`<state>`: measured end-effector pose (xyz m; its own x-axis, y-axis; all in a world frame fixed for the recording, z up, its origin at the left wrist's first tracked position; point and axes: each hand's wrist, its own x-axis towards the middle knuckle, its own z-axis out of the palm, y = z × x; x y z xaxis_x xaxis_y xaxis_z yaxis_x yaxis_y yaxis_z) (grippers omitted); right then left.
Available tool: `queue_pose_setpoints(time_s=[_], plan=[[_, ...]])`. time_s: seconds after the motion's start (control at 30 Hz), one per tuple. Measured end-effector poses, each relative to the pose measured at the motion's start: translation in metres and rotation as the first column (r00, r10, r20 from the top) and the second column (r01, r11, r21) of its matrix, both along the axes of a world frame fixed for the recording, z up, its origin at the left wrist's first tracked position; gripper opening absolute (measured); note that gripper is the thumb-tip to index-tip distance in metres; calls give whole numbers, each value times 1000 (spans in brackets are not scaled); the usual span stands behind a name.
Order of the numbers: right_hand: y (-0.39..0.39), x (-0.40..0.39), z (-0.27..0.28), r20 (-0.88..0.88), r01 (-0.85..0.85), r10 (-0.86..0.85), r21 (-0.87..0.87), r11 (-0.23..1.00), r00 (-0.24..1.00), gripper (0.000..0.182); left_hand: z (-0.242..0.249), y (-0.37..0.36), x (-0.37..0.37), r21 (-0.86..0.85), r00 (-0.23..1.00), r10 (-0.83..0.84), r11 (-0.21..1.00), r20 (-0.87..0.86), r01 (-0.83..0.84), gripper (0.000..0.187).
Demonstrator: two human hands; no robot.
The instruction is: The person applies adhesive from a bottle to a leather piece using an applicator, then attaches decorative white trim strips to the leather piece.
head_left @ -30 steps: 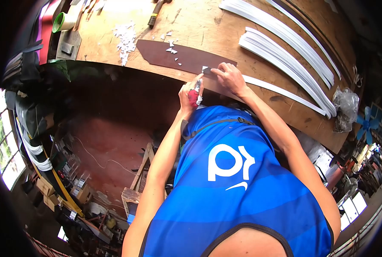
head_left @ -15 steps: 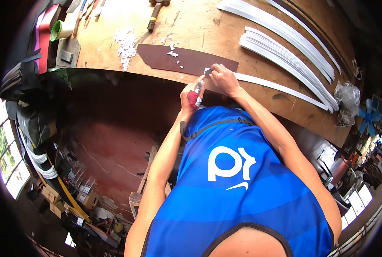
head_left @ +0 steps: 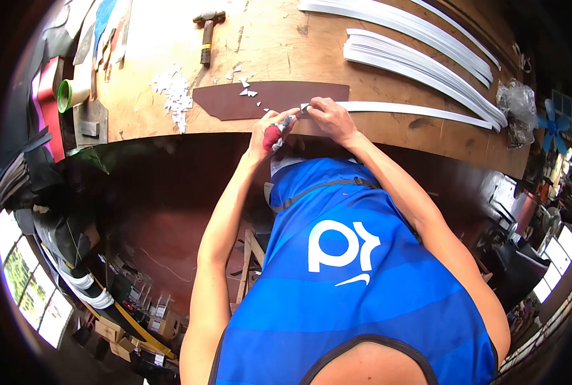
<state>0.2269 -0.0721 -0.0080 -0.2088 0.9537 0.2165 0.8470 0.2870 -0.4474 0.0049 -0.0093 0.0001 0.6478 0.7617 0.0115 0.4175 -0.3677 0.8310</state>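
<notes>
My right hand (head_left: 331, 120) pinches the left end of a long white strip (head_left: 414, 108) at the table's near edge. A small white tip shows at its fingertips, just above the brown panel's lower edge. My left hand (head_left: 263, 136) is just to the left, its fingers closed around a red and whitish-grey item (head_left: 273, 136) that I cannot make out. The brown panel (head_left: 234, 101) lies flat beyond both hands, with a few white scraps (head_left: 248, 92) on it.
A hammer (head_left: 206, 38) and a heap of white scraps (head_left: 172, 96) lie on the wooden table (head_left: 279, 48). Stacked white strips (head_left: 420, 70) are at the right, near a clear plastic bag (head_left: 518, 106). A green-rimmed roll (head_left: 68, 95) stands at the left.
The view has shifted. My left hand has moved left, slightly away from my right hand, which still pinches the strip's end. The strip now lies more level in the view.
</notes>
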Motion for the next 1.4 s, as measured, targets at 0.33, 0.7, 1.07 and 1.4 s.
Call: queue_pose_setpoints(time_s=[0.33, 0.7, 1.07, 1.4], plan=[[-2, -3, 2, -15, 42, -43, -22, 999, 999, 17, -10, 22, 2, 124, 982, -191, 974, -2, 190, 29], [-2, -4, 2, -9, 55, -55, -30, 998, 998, 18, -16, 30, 1, -34, 969, -231, 971, 86, 235, 34], [-1, -5, 3, -30, 56, -56, -6, 998, 998, 18, -11, 32, 4, 132, 944, -326, 935, -52, 330, 31], [0, -4, 6, -18, 49, -49, -26, 998, 999, 17, -14, 30, 0, 164, 940, -342, 926, -20, 340, 40]])
